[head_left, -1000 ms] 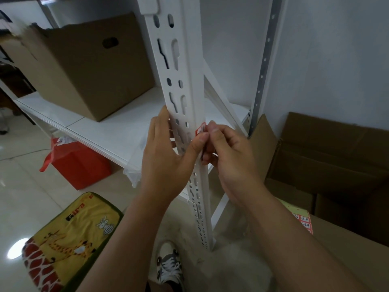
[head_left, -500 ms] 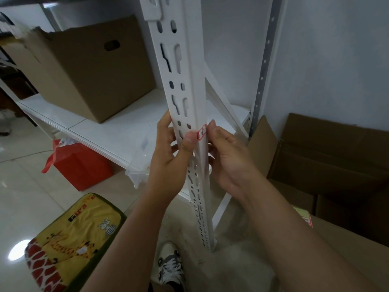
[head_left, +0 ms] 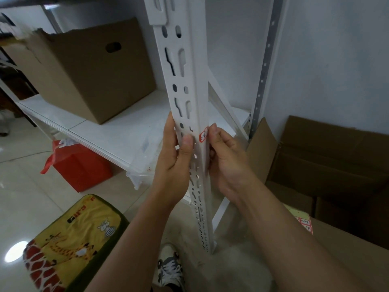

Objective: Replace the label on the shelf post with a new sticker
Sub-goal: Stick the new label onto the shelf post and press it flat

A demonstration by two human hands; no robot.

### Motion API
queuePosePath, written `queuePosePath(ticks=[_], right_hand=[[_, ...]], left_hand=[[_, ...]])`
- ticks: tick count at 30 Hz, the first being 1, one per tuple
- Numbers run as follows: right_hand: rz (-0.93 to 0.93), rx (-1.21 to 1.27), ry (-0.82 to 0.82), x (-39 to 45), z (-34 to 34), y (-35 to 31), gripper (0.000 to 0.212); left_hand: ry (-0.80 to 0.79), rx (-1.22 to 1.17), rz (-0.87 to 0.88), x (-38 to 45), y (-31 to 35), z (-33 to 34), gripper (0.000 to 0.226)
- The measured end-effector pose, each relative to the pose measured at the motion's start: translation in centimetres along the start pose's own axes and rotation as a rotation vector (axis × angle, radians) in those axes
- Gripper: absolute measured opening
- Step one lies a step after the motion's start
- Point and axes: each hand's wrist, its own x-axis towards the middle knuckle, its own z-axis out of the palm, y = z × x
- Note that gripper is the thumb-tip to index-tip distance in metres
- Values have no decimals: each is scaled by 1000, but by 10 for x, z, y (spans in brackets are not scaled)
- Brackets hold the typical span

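Standing upright, the white perforated metal shelf post (head_left: 190, 85) carries a small red-bordered sticker (head_left: 203, 134) wrapped over its front corner edge; application appears nearly complete, final smoothing likely outstanding. Left hand (head_left: 174, 163) grips the post, thumb flat on its slotted face. Right hand (head_left: 226, 157) curls round the far side, fingertips beside the sticker.
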Motion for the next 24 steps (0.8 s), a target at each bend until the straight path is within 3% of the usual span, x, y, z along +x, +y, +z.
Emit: queuePosePath(ticks=[11, 17, 24], right_hand=[[24, 18, -6, -1, 1, -4, 33], [42, 42, -38, -2, 1, -2, 52], [30, 14, -49, -3, 2, -6, 40]], left_hand=[[-1, -81, -62, 0, 3, -1, 50], [-12, -76, -85, 1, 1, -3, 52], [-6, -92, -84, 1, 5, 1, 50]])
